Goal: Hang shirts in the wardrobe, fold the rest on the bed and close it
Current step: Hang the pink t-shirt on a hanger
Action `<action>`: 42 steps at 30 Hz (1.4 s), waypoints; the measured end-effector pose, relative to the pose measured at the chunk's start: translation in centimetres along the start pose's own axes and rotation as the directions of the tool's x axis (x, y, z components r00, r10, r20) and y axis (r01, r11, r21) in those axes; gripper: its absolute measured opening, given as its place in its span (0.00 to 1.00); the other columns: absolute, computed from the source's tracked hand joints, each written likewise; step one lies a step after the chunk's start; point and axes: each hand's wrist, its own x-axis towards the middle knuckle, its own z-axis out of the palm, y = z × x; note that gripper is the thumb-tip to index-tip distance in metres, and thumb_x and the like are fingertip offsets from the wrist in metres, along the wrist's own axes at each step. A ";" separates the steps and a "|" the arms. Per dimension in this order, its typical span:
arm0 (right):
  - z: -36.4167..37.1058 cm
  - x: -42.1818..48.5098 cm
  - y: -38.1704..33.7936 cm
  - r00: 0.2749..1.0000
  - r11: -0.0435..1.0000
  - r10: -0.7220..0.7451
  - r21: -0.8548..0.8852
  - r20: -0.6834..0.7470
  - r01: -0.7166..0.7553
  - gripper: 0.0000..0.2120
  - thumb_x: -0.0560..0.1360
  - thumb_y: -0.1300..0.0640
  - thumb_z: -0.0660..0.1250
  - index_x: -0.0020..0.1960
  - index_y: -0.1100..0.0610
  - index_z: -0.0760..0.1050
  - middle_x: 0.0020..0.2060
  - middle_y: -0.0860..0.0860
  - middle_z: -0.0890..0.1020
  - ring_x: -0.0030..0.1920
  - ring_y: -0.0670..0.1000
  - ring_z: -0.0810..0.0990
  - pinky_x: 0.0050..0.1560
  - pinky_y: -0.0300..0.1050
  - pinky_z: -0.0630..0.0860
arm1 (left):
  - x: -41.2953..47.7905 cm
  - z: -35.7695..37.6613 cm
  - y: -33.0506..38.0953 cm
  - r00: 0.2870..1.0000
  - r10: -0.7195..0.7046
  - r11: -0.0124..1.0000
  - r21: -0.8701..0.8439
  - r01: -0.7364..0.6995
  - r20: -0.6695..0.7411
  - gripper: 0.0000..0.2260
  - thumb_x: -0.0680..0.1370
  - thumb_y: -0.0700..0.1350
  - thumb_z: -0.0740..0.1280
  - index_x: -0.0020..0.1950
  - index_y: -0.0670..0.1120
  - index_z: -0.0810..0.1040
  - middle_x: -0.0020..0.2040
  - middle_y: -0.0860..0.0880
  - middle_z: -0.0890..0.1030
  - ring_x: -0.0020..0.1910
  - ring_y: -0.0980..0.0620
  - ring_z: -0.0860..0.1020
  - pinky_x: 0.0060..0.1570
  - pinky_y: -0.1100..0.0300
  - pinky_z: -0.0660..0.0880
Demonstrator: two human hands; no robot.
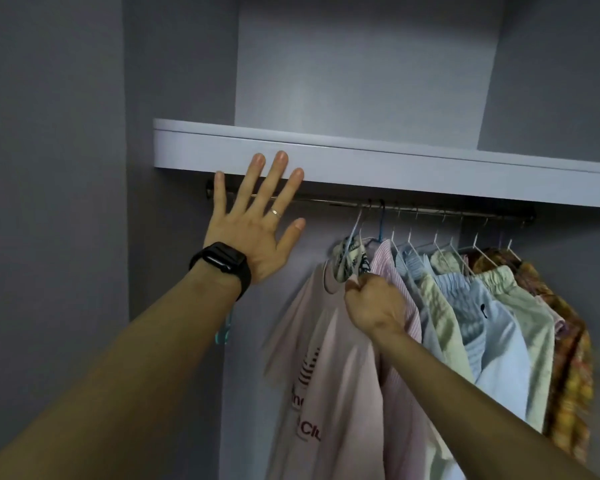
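Left hand splayed (ring on one finger) – right hand clutches soft pink T-shirt below metal rail.

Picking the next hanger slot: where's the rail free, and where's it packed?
Free: the rail between its left bracket and the first hangers, partly behind the open left hand. The sliver of shelf top in view is bare. Crowded: hangers fill the rail from mid-span rightward; the right hand grips the pink T-shirt at that bunch's left edge.

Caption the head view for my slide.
Right hand grips a pale pink T-shirt near its collar beside shirts on the wardrobe rail; left hand spreads open before the shelf.
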 end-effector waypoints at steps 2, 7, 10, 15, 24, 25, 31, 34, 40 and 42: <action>-0.3 1.9 -0.9 0.998 1.000 -0.020 -0.002 -0.064 0.020 0.13 0.79 0.51 0.60 0.51 0.60 0.78 0.51 0.63 0.83 0.53 0.65 0.80 0.47 0.48 0.72 | 0.0 0.3 0.1 1.000 -0.008 1.000 -0.008 0.008 -0.022 0.31 0.81 0.65 0.41 0.79 0.58 0.32 0.79 0.55 0.31 0.79 0.50 0.32 0.74 0.34 0.36; -0.1 5.7 -3.2 0.985 0.995 -0.059 -0.089 -0.162 0.045 0.13 0.78 0.52 0.61 0.53 0.57 0.80 0.52 0.62 0.83 0.53 0.65 0.81 0.50 0.50 0.76 | 0.2 1.2 0.4 0.997 -0.008 1.000 -0.015 0.007 -0.071 0.31 0.81 0.65 0.42 0.80 0.56 0.35 0.80 0.53 0.33 0.79 0.48 0.34 0.74 0.32 0.38; 1.6 6.7 -3.3 0.993 0.981 -0.031 -0.192 -0.112 0.009 0.12 0.78 0.54 0.62 0.55 0.57 0.81 0.53 0.60 0.83 0.55 0.63 0.82 0.52 0.50 0.78 | 0.4 1.4 0.4 0.997 -0.005 1.000 -0.017 0.004 -0.075 0.32 0.81 0.65 0.44 0.81 0.55 0.36 0.81 0.53 0.34 0.80 0.47 0.35 0.73 0.31 0.39; 5.0 5.4 -0.3 1.000 0.957 -0.014 -0.290 0.006 0.015 0.14 0.80 0.55 0.57 0.61 0.58 0.76 0.55 0.58 0.83 0.56 0.62 0.81 0.52 0.53 0.77 | 0.4 1.0 0.3 0.999 -0.006 1.000 -0.027 0.005 -0.050 0.33 0.81 0.65 0.45 0.81 0.56 0.36 0.81 0.53 0.35 0.80 0.47 0.35 0.73 0.29 0.41; 3.0 3.7 2.8 1.000 0.947 0.014 -0.321 0.008 -0.011 0.17 0.83 0.56 0.53 0.66 0.63 0.72 0.66 0.61 0.71 0.65 0.64 0.70 0.67 0.55 0.66 | 0.0 -0.1 0.8 0.998 -0.039 0.999 -0.035 0.041 0.045 0.33 0.81 0.65 0.45 0.80 0.56 0.35 0.80 0.53 0.33 0.79 0.47 0.34 0.72 0.28 0.41; 2.4 3.7 3.1 1.000 0.931 0.026 -0.364 0.004 -0.022 0.17 0.82 0.58 0.53 0.67 0.63 0.70 0.66 0.61 0.70 0.66 0.64 0.69 0.68 0.56 0.66 | -0.1 -0.2 0.9 0.998 -0.041 0.998 -0.039 0.043 0.058 0.33 0.81 0.65 0.45 0.80 0.56 0.34 0.80 0.53 0.32 0.79 0.48 0.34 0.72 0.28 0.41; 0.5 2.8 0.8 0.997 0.918 0.002 -0.395 0.074 0.027 0.16 0.82 0.56 0.54 0.60 0.59 0.78 0.57 0.58 0.81 0.55 0.58 0.80 0.50 0.48 0.76 | 0.0 -1.4 1.5 0.985 -0.072 0.997 -0.015 0.075 0.154 0.33 0.81 0.65 0.43 0.79 0.56 0.30 0.79 0.52 0.29 0.78 0.47 0.31 0.72 0.30 0.37; -1.2 2.2 -1.0 0.981 0.931 -0.018 -0.355 0.195 0.088 0.16 0.82 0.50 0.57 0.52 0.59 0.79 0.51 0.57 0.83 0.50 0.57 0.82 0.45 0.42 0.72 | -0.3 -2.1 1.7 0.977 -0.081 0.997 0.009 0.081 0.199 0.33 0.81 0.64 0.44 0.79 0.54 0.30 0.79 0.51 0.29 0.78 0.47 0.31 0.72 0.30 0.36; -9.3 -0.3 -3.4 0.939 0.945 -0.079 -0.275 0.334 0.177 0.20 0.80 0.53 0.59 0.72 0.51 0.71 0.60 0.56 0.80 0.59 0.59 0.79 0.55 0.49 0.80 | 0.8 -6.1 3.1 0.878 -0.165 0.986 0.062 0.154 0.448 0.39 0.79 0.62 0.50 0.76 0.53 0.24 0.76 0.49 0.24 0.76 0.44 0.27 0.71 0.30 0.36; -12.6 -1.2 -4.1 0.937 0.961 -0.105 -0.206 0.334 0.182 0.19 0.80 0.53 0.59 0.70 0.52 0.73 0.58 0.56 0.81 0.59 0.60 0.79 0.54 0.50 0.80 | 1.5 -7.7 3.8 0.808 -0.208 0.978 0.095 0.187 0.550 0.43 0.79 0.60 0.54 0.74 0.52 0.21 0.74 0.49 0.21 0.75 0.43 0.26 0.71 0.30 0.34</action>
